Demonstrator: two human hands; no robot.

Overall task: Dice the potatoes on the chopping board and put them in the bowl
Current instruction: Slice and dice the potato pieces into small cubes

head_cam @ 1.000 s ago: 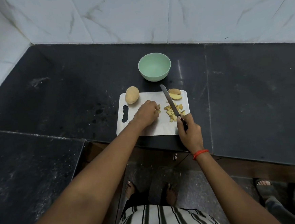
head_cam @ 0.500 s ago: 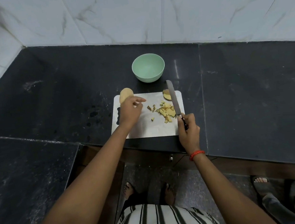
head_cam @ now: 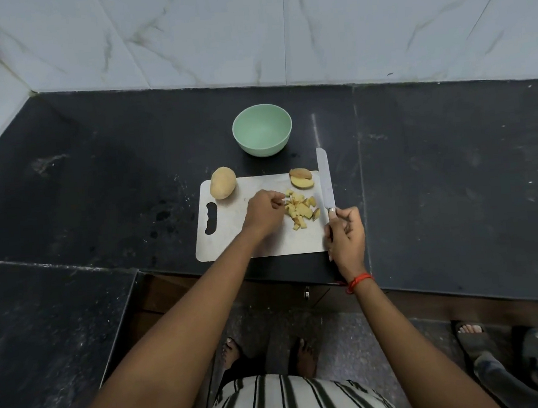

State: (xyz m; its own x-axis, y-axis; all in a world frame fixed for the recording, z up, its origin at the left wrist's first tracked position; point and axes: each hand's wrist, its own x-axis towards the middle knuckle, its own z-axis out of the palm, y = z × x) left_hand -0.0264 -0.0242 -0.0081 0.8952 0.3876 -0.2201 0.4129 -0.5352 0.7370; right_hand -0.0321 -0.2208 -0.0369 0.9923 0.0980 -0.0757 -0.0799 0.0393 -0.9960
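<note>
A white chopping board (head_cam: 232, 245) lies on the black counter. A pile of diced potato (head_cam: 300, 209) sits on its right half. My left hand (head_cam: 263, 212) rests on the board with curled fingers touching the pile's left side. My right hand (head_cam: 344, 235) grips the handle of a knife (head_cam: 325, 181), whose blade lies along the board's right edge and points away from me. A whole potato (head_cam: 223, 187) sits at the board's far left corner and two potato slices (head_cam: 301, 178) at the far right. The empty green bowl (head_cam: 262, 129) stands behind the board.
A marble wall rises behind the black counter (head_cam: 452, 173). The counter's front edge steps back just below the board. Another person's sandalled feet (head_cam: 471, 332) stand on the floor at the lower right.
My left hand went from the dice to the whole potato and came back to the pile. The knife swung from lying across the dice to the board's right edge.
</note>
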